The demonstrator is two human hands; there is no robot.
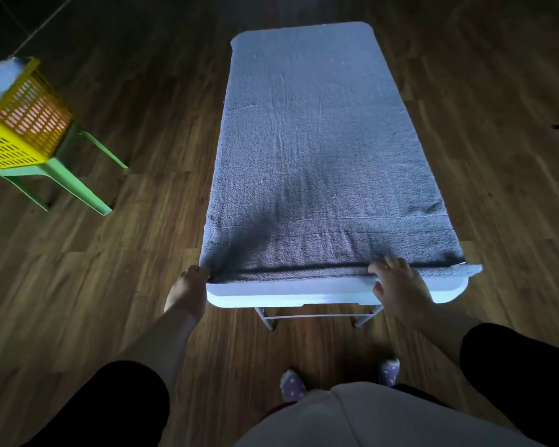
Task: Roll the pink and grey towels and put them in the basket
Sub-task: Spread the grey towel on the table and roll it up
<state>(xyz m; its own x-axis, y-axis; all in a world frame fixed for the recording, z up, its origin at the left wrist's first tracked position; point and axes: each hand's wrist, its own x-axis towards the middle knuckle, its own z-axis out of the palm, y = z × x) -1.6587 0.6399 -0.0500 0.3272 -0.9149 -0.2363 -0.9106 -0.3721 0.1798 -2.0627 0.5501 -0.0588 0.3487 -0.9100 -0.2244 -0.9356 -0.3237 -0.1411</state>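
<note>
Black sleeves (110, 401) up front: left hand (189, 285) pinches the grey towel (313, 140) at its near corner, right hand (397, 285) presses that edge with fingers spread, probably to start the roll.

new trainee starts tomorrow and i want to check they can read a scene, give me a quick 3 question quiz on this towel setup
1. True or false: the grey towel is already rolled up.
2. Pick one: the yellow basket stands on A) the floor, B) a green plastic stool, C) the table.
3. Short answer: which part of the towel do the left hand and right hand touch?

Key
1. False. It lies spread flat along the white folding table.
2. B.
3. Its near edge. The left hand grips the near left corner, and the right hand's fingers rest on the edge further right.
</note>
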